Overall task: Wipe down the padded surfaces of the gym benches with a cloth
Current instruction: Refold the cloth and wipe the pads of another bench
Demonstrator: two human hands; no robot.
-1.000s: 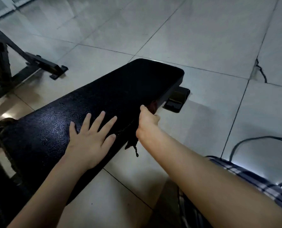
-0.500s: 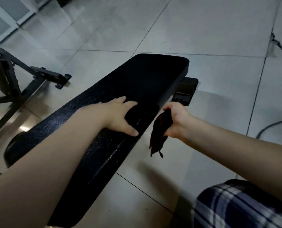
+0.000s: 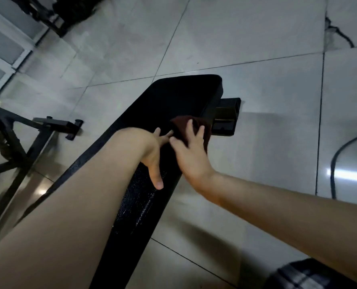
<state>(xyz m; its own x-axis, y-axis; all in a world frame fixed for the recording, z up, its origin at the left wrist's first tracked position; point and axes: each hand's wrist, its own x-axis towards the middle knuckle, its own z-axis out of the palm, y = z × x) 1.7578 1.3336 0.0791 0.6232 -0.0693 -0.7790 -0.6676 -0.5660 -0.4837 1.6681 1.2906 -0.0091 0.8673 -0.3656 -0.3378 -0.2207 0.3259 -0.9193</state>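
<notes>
Two hands at the far end of the black bench

Head view: a black padded bench (image 3: 173, 97) runs from the lower left up to the middle of the frame, over a pale tiled floor (image 3: 256, 59). The left hand (image 3: 152, 152) lies flat on the pad, fingers straight and pointing forward, thumb stretched back toward the camera. The right hand (image 3: 191, 155) is just beside it, fingers spread and fairly straight, pressing a dark reddish-brown cloth (image 3: 181, 123) onto the pad's right edge near the far end. The cloth drapes over that edge under the fingers. The left fingertips sit close to the right thumb; contact cannot be told. A dark bench foot (image 3: 225, 119) juts out below the pad's end. Another machine's metal frame (image 3: 54, 123) stands to the left, a black cable (image 3: 338, 155) curves at right, and plaid fabric (image 3: 311, 274) shows at the lower right corner
</notes>
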